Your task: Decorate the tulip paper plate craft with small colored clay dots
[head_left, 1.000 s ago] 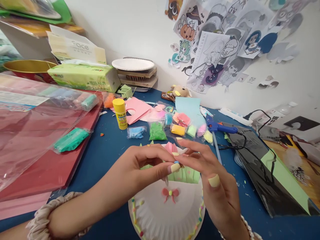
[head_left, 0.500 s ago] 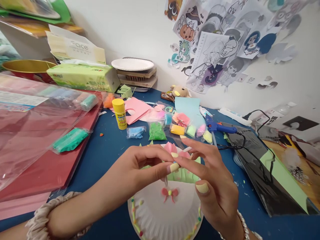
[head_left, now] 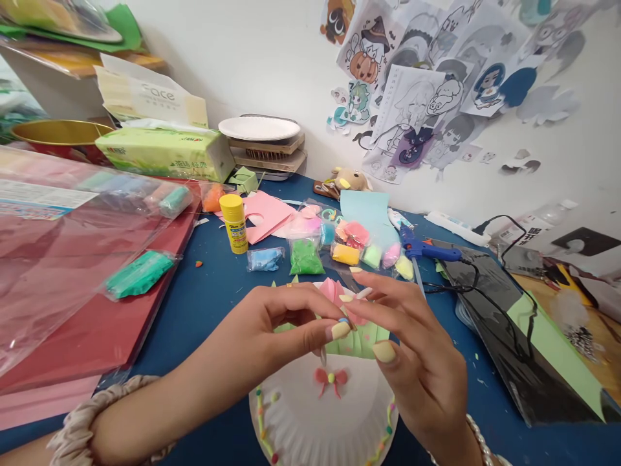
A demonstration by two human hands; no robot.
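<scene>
My left hand (head_left: pixel 291 323) pinches a small blue bit of clay (head_left: pixel 343 320) between thumb and index finger. Just to its right, my right hand (head_left: pixel 422 356) has its fingers stretched and spread, the fingertips close to the blue bit. Below both hands lies a white paper plate (head_left: pixel 310 427) with a pink bow (head_left: pixel 330 377) and a string of small coloured dots along each side. Behind the fingers, pink paper petals (head_left: pixel 332 289) and green paper strips (head_left: pixel 369 336) stick out at its top, partly hidden by my hands.
Bags of coloured clay (head_left: pixel 305 255) and a yellow glue stick (head_left: pixel 233 223) stand beyond the plate. A blue glue gun (head_left: pixel 429 249) with a black cord lies at right, near a black sheet (head_left: pixel 490 310). Red sheets and a clear packet (head_left: pixel 97 246) fill the left side.
My right index finger has drawn back from the blue clay, which now shows more clearly at my left fingertips. The view has shifted slightly.
</scene>
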